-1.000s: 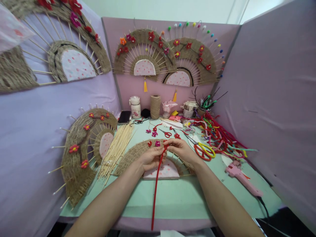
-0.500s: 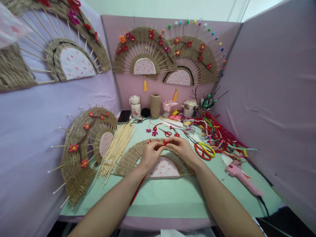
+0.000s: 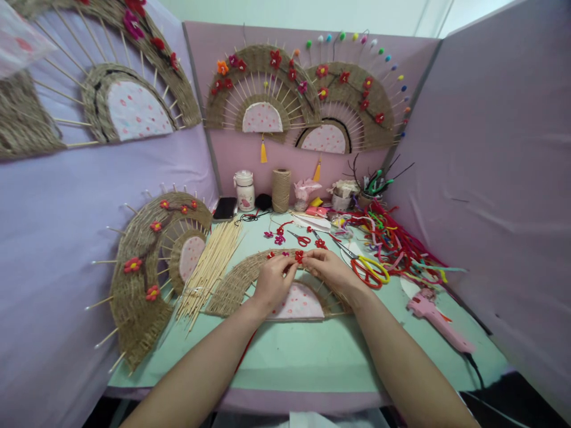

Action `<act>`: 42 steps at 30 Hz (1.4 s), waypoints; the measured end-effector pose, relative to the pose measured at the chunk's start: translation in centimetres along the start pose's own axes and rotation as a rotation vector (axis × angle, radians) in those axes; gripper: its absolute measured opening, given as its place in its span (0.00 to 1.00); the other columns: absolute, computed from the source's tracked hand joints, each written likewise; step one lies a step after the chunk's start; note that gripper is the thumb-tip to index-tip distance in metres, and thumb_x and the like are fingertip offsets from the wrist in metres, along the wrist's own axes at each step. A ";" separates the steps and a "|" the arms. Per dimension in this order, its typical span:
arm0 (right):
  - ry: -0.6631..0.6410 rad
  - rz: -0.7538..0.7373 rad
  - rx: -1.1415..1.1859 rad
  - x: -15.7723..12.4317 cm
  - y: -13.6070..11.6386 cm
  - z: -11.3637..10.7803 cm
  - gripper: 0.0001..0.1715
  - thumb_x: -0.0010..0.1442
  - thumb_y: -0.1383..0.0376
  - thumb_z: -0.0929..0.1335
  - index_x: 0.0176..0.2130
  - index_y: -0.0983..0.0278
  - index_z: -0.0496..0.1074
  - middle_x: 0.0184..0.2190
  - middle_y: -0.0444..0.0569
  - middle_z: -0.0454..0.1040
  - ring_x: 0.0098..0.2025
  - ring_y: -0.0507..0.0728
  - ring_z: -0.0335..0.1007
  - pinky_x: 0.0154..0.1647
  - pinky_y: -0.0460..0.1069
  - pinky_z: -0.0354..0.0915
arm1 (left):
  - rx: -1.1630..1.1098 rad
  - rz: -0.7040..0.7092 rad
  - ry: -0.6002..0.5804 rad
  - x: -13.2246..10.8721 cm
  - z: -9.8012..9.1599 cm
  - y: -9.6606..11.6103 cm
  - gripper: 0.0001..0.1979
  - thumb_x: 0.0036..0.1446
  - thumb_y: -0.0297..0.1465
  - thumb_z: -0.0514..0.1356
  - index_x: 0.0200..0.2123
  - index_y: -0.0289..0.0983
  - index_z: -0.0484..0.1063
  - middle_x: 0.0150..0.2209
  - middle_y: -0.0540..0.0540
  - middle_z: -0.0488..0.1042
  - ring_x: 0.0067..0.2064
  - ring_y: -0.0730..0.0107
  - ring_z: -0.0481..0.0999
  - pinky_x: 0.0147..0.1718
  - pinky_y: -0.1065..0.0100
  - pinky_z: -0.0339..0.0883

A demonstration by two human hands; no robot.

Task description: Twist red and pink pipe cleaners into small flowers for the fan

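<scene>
Both hands meet over the woven twine fan that lies on the table, its spotted half-round centre partly below them. A small red pipe-cleaner flower is pinched between them. My left hand has its thumb and forefinger closed at the flower's lower left. My right hand grips it from the right with closed fingertips. Other small flowers show at the fan's top edge, partly behind my left hand. A red pipe cleaner sticks out from under my left forearm.
Bamboo sticks and a finished fan stand to the left. Red-and-yellow scissors, small scissors, piled pipe cleaners and a pink glue gun with its cord lie right and behind. A twine spool stands at the back.
The fingers have shifted slightly around the red flower, and more of it shows between them. The red pipe cleaner under my left forearm is now more covered.
</scene>
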State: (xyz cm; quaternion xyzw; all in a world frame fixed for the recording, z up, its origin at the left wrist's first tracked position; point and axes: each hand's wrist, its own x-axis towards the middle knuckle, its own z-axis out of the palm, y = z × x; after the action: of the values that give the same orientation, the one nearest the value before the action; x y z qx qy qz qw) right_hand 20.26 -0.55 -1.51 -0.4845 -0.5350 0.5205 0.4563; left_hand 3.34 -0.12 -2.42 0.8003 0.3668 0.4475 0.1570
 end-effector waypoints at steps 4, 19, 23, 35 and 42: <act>-0.027 0.045 0.012 0.1 0.3 0.1 0.11 0.46 0.60 0.71 0.26 0.66 0.72 0.21 0.41 0.68 0.21 0.47 0.54 0.23 0.45 0.51 | 0.049 0.057 -0.020 -0.1 0.2 -0.2 0.08 0.57 0.28 0.54 0.32 0.36 0.73 0.32 0.44 0.75 0.35 0.67 0.71 0.38 0.65 0.63; -0.080 0.057 -0.024 -0.1 0.3 0.3 0.11 0.46 0.60 0.71 0.26 0.66 0.71 0.21 0.41 0.67 0.22 0.47 0.54 0.23 0.44 0.51 | -0.418 -0.471 -0.170 0.6 -0.1 0.1 0.10 0.50 0.33 0.57 0.23 0.34 0.72 0.20 0.50 0.71 0.23 0.74 0.66 0.25 0.72 0.57; -0.125 0.006 -0.043 -0.3 0.0 0.2 0.11 0.48 0.59 0.70 0.28 0.66 0.70 0.23 0.42 0.69 0.23 0.48 0.56 0.25 0.45 0.52 | -0.836 -0.768 -0.239 1.0 -0.3 0.2 0.07 0.46 0.31 0.61 0.22 0.32 0.71 0.18 0.50 0.69 0.19 0.78 0.64 0.22 0.73 0.57; -0.149 -0.354 -0.021 -1.1 -1.4 0.6 0.11 0.52 0.58 0.69 0.29 0.63 0.68 0.29 0.45 0.68 0.34 0.52 0.64 0.38 0.48 0.60 | -1.536 -1.081 -0.363 1.0 -0.9 1.7 0.03 0.48 0.25 0.61 0.27 0.30 0.70 0.20 0.51 0.64 0.18 0.84 0.59 0.19 0.79 0.55; -0.076 -0.089 -0.031 -0.3 -0.4 0.5 0.13 0.50 0.59 0.68 0.35 0.64 0.70 0.28 0.44 0.69 0.27 0.49 0.60 0.28 0.45 0.56 | -0.521 -0.483 0.028 0.5 -1.0 1.3 0.10 0.51 0.36 0.60 0.28 0.34 0.74 0.25 0.48 0.73 0.27 0.72 0.70 0.30 0.70 0.63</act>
State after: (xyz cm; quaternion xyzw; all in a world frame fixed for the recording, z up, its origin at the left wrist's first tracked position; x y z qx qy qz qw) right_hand 19.80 -0.94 -1.08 -0.4471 -0.5809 0.5092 0.4510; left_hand 3.26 -0.71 -0.78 0.6176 0.4211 0.4869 0.4519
